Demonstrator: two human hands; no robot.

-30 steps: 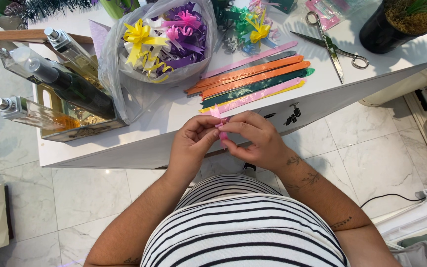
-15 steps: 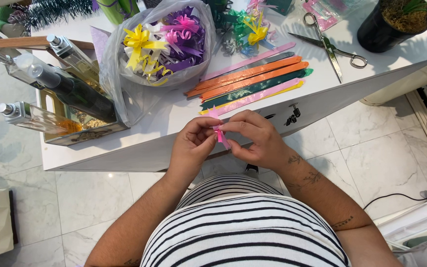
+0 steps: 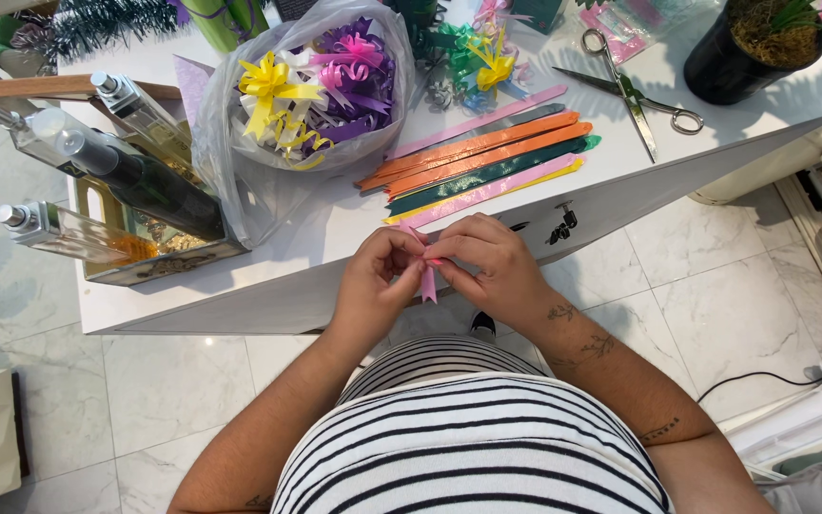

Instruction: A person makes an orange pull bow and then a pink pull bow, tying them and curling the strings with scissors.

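We see two hands meeting just off the near edge of a white tabletop (image 3: 611, 200), pinched together on a short pink ribbon (image 3: 427, 282). The left hand (image 3: 376, 278) and the right hand (image 3: 489, 263) close their fingertips on its upper part, while one loose tail hangs down between them, toward a striped shirt (image 3: 468, 447).

We judge the ribbon light, thin and limp, glossy enough to slide between fingers, and quick to keep a crease. It looks best held where it is held now, at the fold, with fingertip pads on both flat faces, so that the free tail stays clear.

Beyond the hands, on the tabletop, lie flat strips (image 3: 487, 162) in pink, orange, green and yellow, side by side. Left of the strips sits a clear bag (image 3: 302, 95) of finished bows in yellow, purple and pink. Right of the strips lie scissors (image 3: 635, 86), blades apart, and further right stands a dark pot (image 3: 749, 48). More loose bows (image 3: 473, 62) rest beyond the strips. Left of the bag, a tray (image 3: 159, 266) holds several bottles (image 3: 135, 176), tipped on their sides. Below the tabletop the floor is pale marble tile (image 3: 696, 286).
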